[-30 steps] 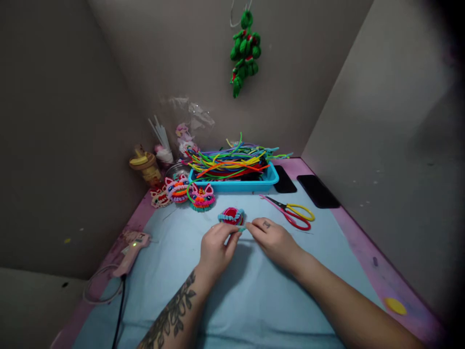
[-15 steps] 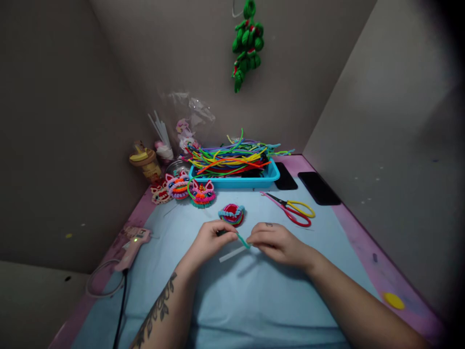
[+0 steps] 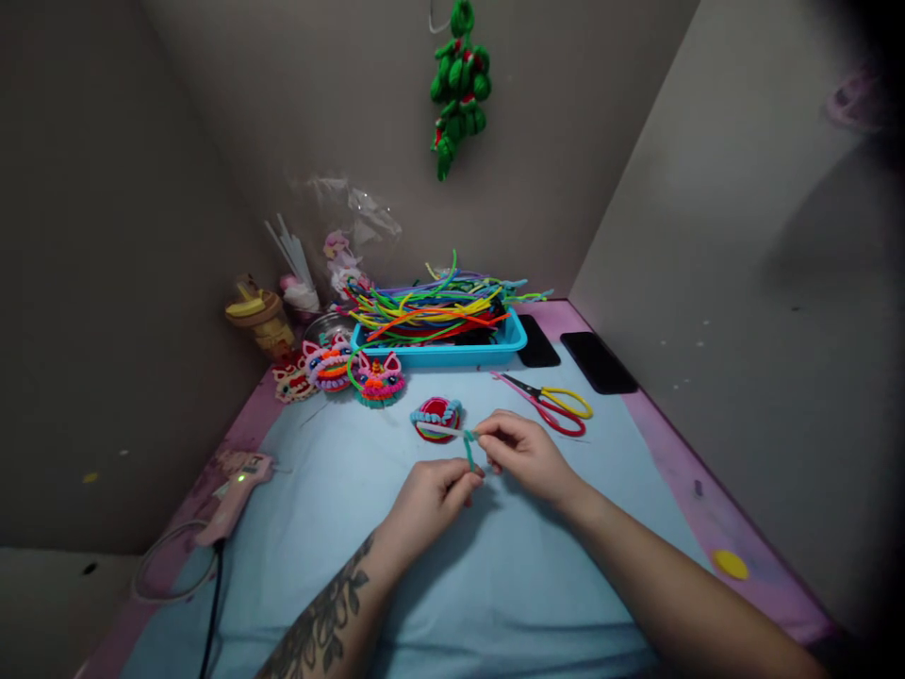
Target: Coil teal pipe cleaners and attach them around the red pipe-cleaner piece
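Between my hands, above the blue cloth, a teal pipe cleaner point(image 3: 469, 455) is bent around a thin white stick point(image 3: 442, 429). My left hand point(image 3: 439, 495) pinches the lower end of the pipe cleaner. Higher and to the right, my right hand point(image 3: 519, 451) is closed on the stick, near where the pipe cleaner loops over it. Just behind the stick lies a small round piece point(image 3: 436, 411) of coiled pipe cleaners, red inside with a light blue twisted band. The stick partly covers it.
A blue tray point(image 3: 438, 358) heaped with coloured pipe cleaners stands at the back. Scissors point(image 3: 558, 405) and two dark phones point(image 3: 598, 363) lie right. Finished animal-like heads point(image 3: 380, 380) sit left, and a pink glue gun point(image 3: 237, 495) with its cord lies at the left edge.
The white stick has swung up from low left to nearly level. My right hand has risen, my left hand is now lower, and the pipe cleaner loops over the stick. The view has shifted slightly.
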